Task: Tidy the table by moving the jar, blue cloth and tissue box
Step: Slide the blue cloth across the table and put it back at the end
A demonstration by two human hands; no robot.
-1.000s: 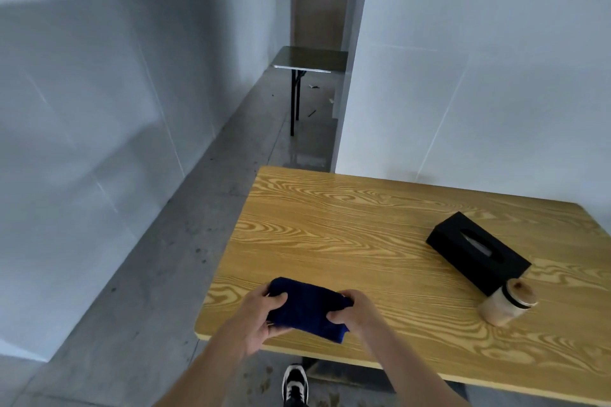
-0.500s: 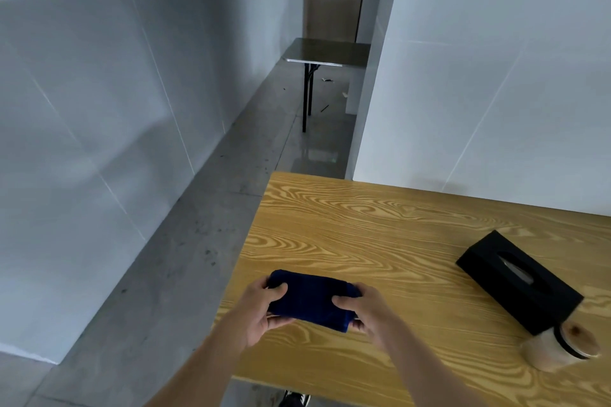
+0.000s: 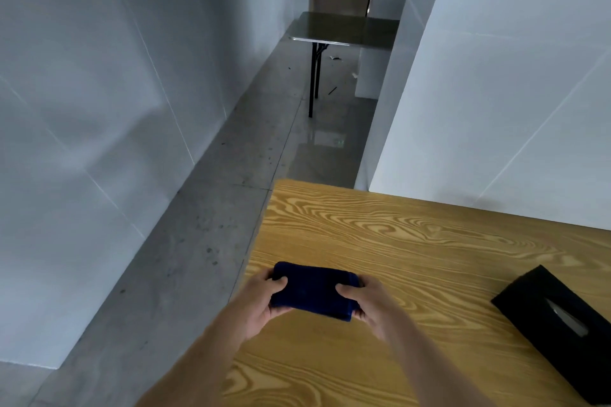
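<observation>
A grey wall [image 3: 99, 109] runs down the left, with concrete floor [image 3: 205, 241] beside it and a small dark table [image 3: 344, 26] far back. The left hand [image 3: 261, 304] grips the left end of the folded blue cloth [image 3: 312, 289], thumb on top, fingers curled under. The right hand [image 3: 370, 304] clasps the right end the same way. The cloth sits near the left edge of the wooden table [image 3: 413, 241]. To the right, well apart, lies the black tissue box [image 3: 558, 330], cut off by the picture's edge.
</observation>
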